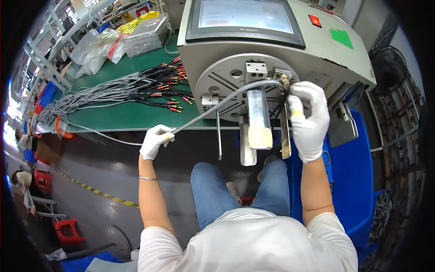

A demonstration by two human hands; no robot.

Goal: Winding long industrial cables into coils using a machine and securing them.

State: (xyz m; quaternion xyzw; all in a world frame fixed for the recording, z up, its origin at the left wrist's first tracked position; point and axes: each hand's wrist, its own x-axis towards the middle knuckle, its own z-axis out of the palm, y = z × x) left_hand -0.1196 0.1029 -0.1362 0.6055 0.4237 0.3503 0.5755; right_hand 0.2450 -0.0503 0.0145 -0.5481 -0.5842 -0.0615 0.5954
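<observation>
Open floor [108, 177] lies before the green surface's [122, 117] front edge. There, the left hand [157, 141] pinches a grey braided cable [232, 94], which crosses to a metal disc's [213, 76] right rim; beside it the right hand [310, 120] curls half-open, hold unclear.

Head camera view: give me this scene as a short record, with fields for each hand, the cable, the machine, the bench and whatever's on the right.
Left hand: white-gloved, closed on the gray cable
Right hand: white-gloved, by the right edge of the round plate; grip unclear
Cable path: from the left hand, across the plate's front, toward its upper right
Machine: screen on top, lit red switch, metal cylinder jutting from the plate
Green bench: cable bundle, red-tipped ends
Right side: blue bin
</observation>
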